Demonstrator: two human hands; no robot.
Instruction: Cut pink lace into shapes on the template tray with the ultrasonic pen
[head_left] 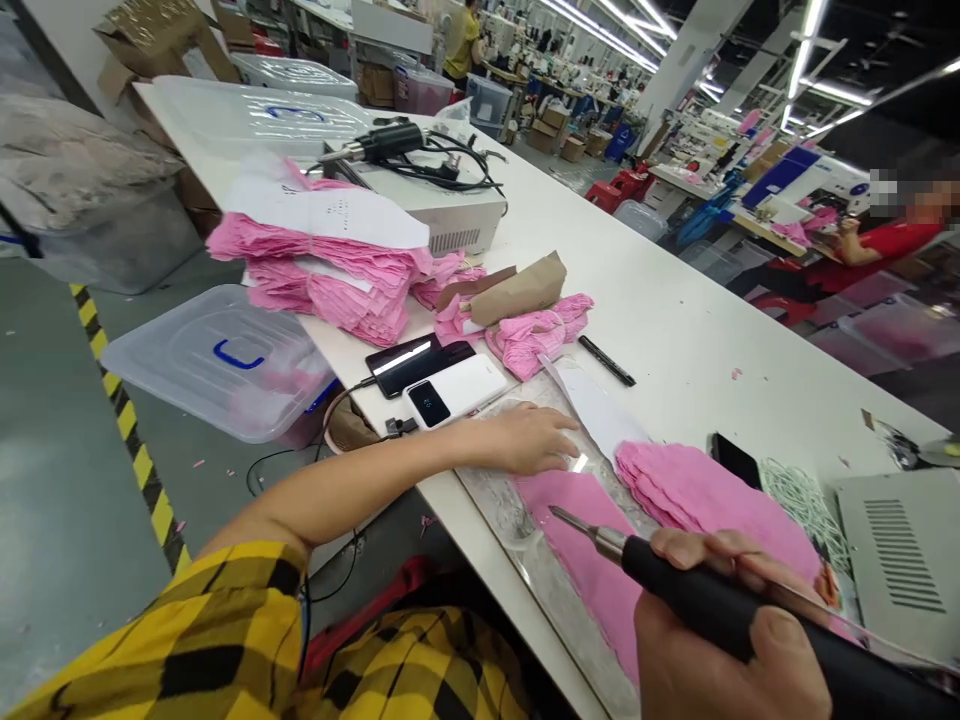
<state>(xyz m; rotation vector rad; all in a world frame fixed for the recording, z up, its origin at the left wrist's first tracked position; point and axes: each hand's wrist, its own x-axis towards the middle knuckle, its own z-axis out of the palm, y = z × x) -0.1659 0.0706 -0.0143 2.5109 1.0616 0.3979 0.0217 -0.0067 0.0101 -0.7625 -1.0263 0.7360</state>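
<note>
My right hand is wrapped round a black pen-shaped power tool with a pointed metal tip, like a soldering iron or hot cutter. The tip hovers over or touches a pink fabric piece; I cannot tell which. That piece lies on a clear, scuffed board at the table's near edge. At the board's far end my left hand lies flat with fingers stretched out, beside the fabric's upper edge. Right of the board is a stack of pink fabric pieces, with a white paper sheet beside it.
A white power bank, a black phone and a black pen lie nearby. Bundled pink pieces are stacked beyond. A second tool rests on a grey box; another grey box stands right. A lidded bin is left.
</note>
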